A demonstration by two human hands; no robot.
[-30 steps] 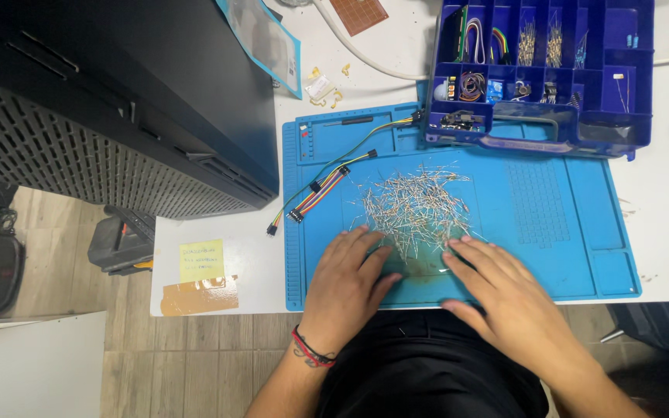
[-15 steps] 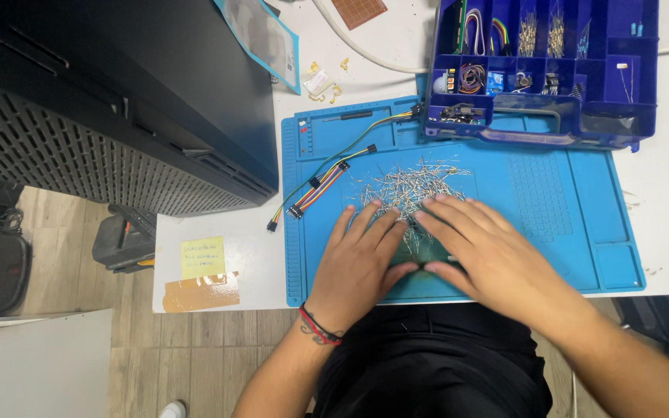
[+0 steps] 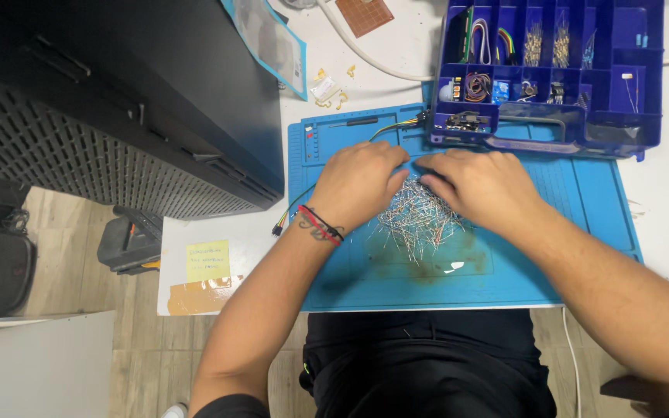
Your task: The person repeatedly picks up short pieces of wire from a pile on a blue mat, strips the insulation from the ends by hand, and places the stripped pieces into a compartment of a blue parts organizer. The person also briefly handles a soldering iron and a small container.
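Here, both hands lie flat on a heap of thin wire leads on the blue mat.

The left hand [image 3: 359, 183] and right hand [image 3: 483, 186] rest palm down, fingers loosely spread — neither grip pinches anything — with fingertips nearly meeting at the far edge of the leads [image 3: 420, 220]. The heap sits mid-mat [image 3: 582, 232], toward the desk's [image 3: 660, 224] near edge. Just beyond the hands, a blue parts box [image 3: 551, 77] overlaps the mat's far edge. Coloured jumper wires [image 3: 288, 217] trail off the mat's left side — partly hidden under the left wrist.
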